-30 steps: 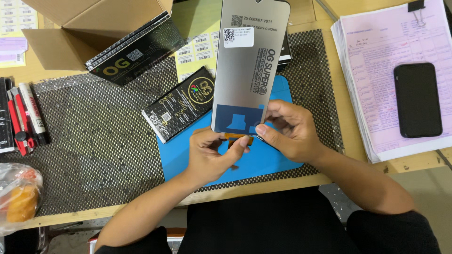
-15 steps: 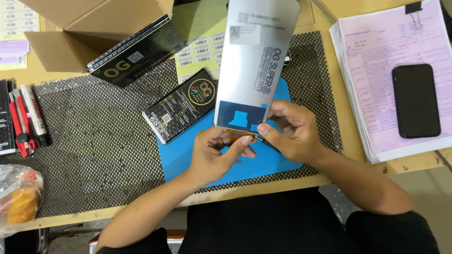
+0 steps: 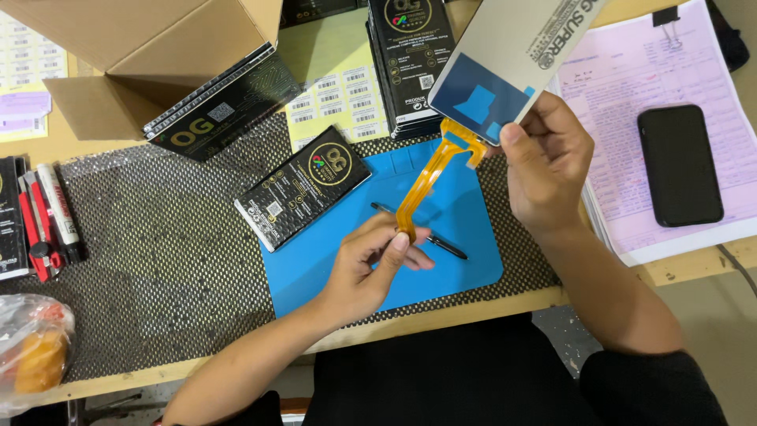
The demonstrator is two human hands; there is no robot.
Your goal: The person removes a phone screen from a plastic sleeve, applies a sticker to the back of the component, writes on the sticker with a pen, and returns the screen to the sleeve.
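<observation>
The flat grey phone screen panel (image 3: 512,59) has gone up and over to the right. A moment ago it stood low, just over the blue rubber mat (image 3: 473,260), with both hands close together at its bottom edge. Now the right hand (image 3: 548,170) holds it high near the top of the view, tilted, with the fingers closed around its lower corner.

The long orange ribbon strip (image 3: 426,185) is new to see. Before, it was tucked in at the bottom of the panel. Now it hangs out long, from the panel down to the left hand (image 3: 371,264). The left hand's thumb and first finger are pinched shut on the strip's loose end, just above the mat. So the two hands have pulled apart and the strip is stretched out between them.

A thin black pen-like tool (image 3: 434,241) lies on the mat under the left hand. A black flat box with a gold ring mark (image 3: 303,197) lies just left of the mat on the dark mesh sheet (image 3: 158,252). A black phone (image 3: 680,166) rests on pink papers (image 3: 623,71) at the right of the desk (image 3: 441,319). A brown cardboard box (image 3: 150,55) sits open at the top left.
</observation>
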